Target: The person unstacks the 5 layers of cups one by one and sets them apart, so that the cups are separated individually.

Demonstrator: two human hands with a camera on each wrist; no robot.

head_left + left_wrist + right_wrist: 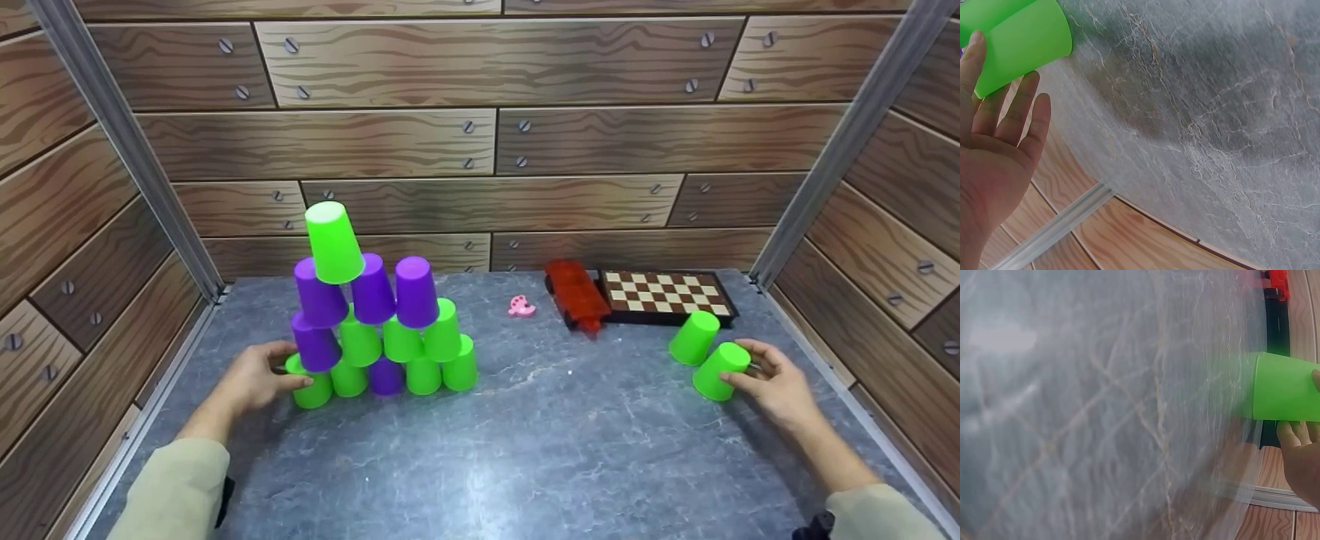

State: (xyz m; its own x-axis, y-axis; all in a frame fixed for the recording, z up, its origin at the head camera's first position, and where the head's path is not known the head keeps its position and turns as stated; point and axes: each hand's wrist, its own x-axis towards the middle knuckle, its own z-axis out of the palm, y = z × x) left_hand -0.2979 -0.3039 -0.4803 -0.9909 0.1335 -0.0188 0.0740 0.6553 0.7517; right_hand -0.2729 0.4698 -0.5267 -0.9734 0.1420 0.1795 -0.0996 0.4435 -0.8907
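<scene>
On the left stands a stepped stack of upside-down green and purple cups, with a purple cup (417, 292) at the right of its upper row and a single green cup (334, 244) on top. My left hand (255, 379) holds the bottom-left green cup (313, 394) between thumb and fingers; in the left wrist view its other fingers reach out past the cup (1033, 42). Far to the right, my right hand (776, 382) pinches the nearer green cup (720, 373), also upside down. Another green cup (694, 337) stands just behind it.
A chessboard (664, 292) lies at the back right, beside a red toy car (576, 296). A small pink toy (520, 307) sits near the middle back. Wood-patterned walls (390, 142) enclose the grey marbled table (525, 450).
</scene>
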